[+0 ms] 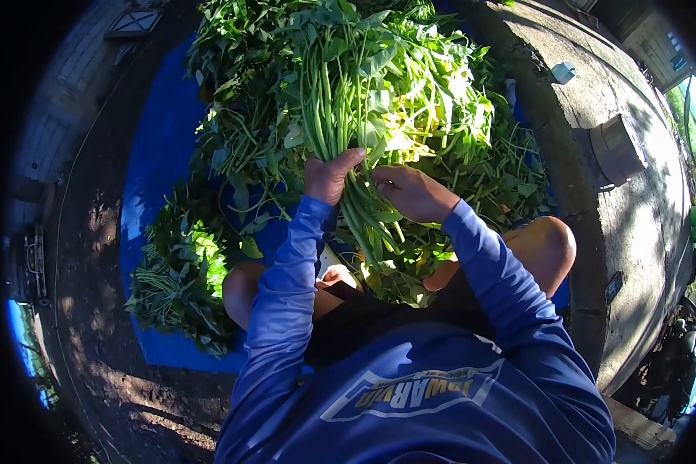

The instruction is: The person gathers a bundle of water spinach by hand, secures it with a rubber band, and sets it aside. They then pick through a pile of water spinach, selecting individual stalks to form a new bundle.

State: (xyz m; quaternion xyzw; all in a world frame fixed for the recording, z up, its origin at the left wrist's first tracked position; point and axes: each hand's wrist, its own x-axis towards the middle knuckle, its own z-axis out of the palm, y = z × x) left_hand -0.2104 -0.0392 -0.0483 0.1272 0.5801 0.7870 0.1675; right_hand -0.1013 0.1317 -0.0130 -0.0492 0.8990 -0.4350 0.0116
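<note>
A bunch of water spinach (pixel 334 108), with long pale green stems and leafy tops pointing away from me, is gripped in my left hand (pixel 329 178). The thumb lies across its stems, and the cut ends (pixel 367 228) hang down toward my lap. Close by on the right, my right hand (pixel 416 193) has curled fingers pinched at the edge of the same stems. Its fingertips are partly hidden. Beyond both hands spreads a large heap of loose greens (pixel 441 100), sunlit in the middle.
The greens lie on a blue tarp (pixel 155 162), with a smaller pile of bunches (pixel 182 282) at the left. My bent legs (pixel 545 251) flank the work. A concrete ledge (pixel 626 232) on the right holds a grey-brown container (pixel 617 151). Bare soil (pixel 93 309) borders the left.
</note>
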